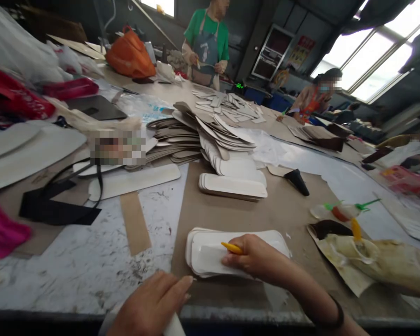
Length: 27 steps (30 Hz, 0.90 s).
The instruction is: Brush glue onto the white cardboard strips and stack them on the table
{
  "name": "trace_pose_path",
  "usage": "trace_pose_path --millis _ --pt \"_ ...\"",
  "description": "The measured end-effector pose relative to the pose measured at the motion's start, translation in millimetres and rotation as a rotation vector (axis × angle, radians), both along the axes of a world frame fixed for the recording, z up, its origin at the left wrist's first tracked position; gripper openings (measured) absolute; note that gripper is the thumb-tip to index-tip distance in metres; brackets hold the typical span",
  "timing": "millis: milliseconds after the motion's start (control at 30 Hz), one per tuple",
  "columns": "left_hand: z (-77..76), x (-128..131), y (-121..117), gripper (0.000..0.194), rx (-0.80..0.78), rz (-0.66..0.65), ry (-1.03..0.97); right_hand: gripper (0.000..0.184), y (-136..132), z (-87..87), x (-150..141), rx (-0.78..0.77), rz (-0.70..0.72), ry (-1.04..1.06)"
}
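Note:
My right hand (257,258) is closed on a small yellow tool (231,248), whose tip rests on the top piece of a stack of white rounded strips (210,252) near the table's front edge. My left hand (154,303) is lower and to the left at the table edge, fingers curled over a white piece (174,326) that is mostly hidden. A second stack of white strips (233,185) lies further back on the brown paper sheet (287,210).
A large fanned pile of grey and white cut pieces (199,135) fills the table's middle. A glue-stained bag (381,263) and small bottles (346,212) lie right. Black straps (56,205), pink cloth (0,231) lie left. Two people work at the far side.

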State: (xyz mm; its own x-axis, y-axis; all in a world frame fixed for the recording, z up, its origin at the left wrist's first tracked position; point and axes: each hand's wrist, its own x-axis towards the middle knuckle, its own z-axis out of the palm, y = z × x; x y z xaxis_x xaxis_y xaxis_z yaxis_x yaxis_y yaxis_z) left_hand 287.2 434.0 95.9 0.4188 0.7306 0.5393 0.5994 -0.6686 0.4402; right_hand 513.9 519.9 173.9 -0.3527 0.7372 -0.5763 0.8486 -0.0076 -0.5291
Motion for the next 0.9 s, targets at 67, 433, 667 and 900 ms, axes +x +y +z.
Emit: trace_pose_path --millis 67,433,667,900 --pt "2.0 -0.1 4.8 0.028 0.016 -0.005 0.011 0.027 8.2 2.0 -4.8 -0.003 0.037 -0.052" --pt "-5.6 7.7 23.4 0.030 0.054 0.044 0.080 0.020 28.3 1.6 -19.4 0.012 0.143 -0.175" --pt "-13.2 10.4 28.2 0.035 -0.014 0.045 0.198 0.021 25.9 7.2 -25.4 0.121 0.297 -0.290" --pt "-11.6 4.5 30.0 0.045 0.082 0.027 0.267 0.015 7.4 22.8 22.3 0.236 0.231 -0.487"
